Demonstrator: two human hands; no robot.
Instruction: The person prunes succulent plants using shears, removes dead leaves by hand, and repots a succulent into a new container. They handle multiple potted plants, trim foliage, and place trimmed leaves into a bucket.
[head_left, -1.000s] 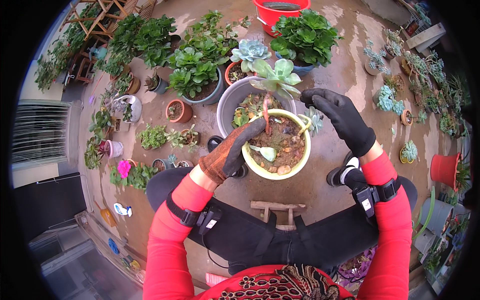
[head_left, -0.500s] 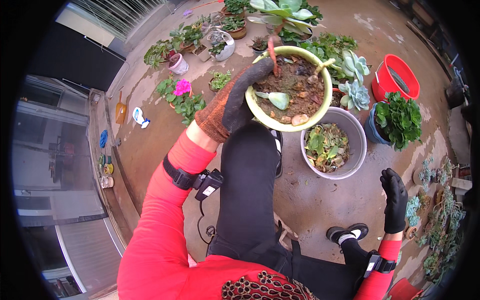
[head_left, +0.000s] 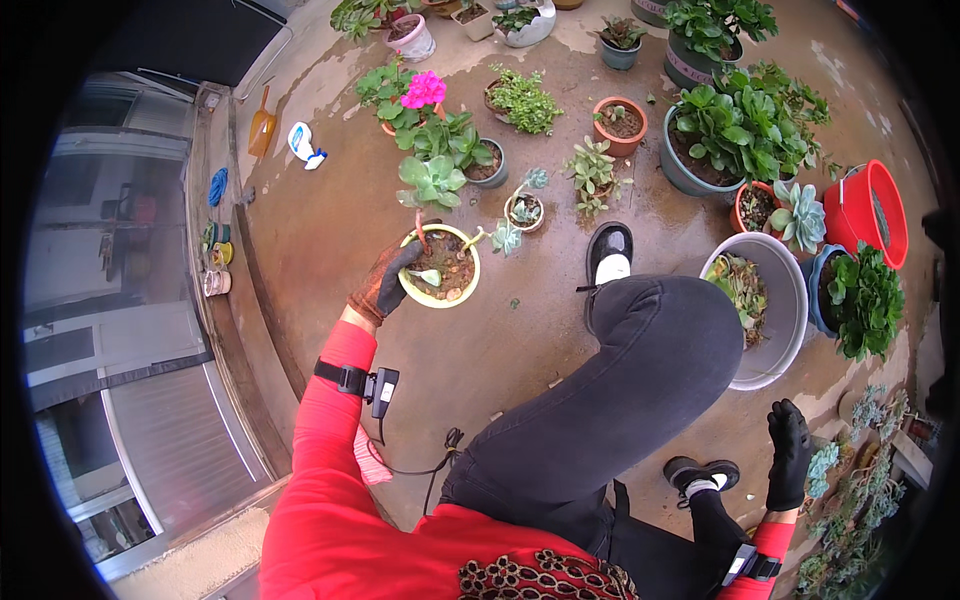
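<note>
My left hand (head_left: 383, 284), in a black and rust-brown glove, grips the rim of a pale yellow-green flowerpot (head_left: 447, 302) on its left side. Brown soil with small stones fills the pot, and a pale fleshy leaf (head_left: 428, 277) lies on it. A reddish stem rises from the soil at the far side and ends in a green succulent rosette (head_left: 432, 183); a short bare stub leans right. Whether the pot touches the ground, I cannot tell. My right hand (head_left: 790, 455), in a black glove, is held up at the right, empty, fingers stretched out.
Nearest the pot stands a small potted succulent (head_left: 522, 212). A grey bucket (head_left: 785, 360) with plant scraps is beyond my bent knee, beside a red bucket (head_left: 850, 215) and a leafy plant (head_left: 868, 305). A spray bottle (head_left: 304, 147) lies far left. A cable (head_left: 440, 455) trails near my left arm.
My left hand has carried the flowerpot left and down, away from above the grey bucket. My view has shifted to the left too. The right hand stays much the same.
</note>
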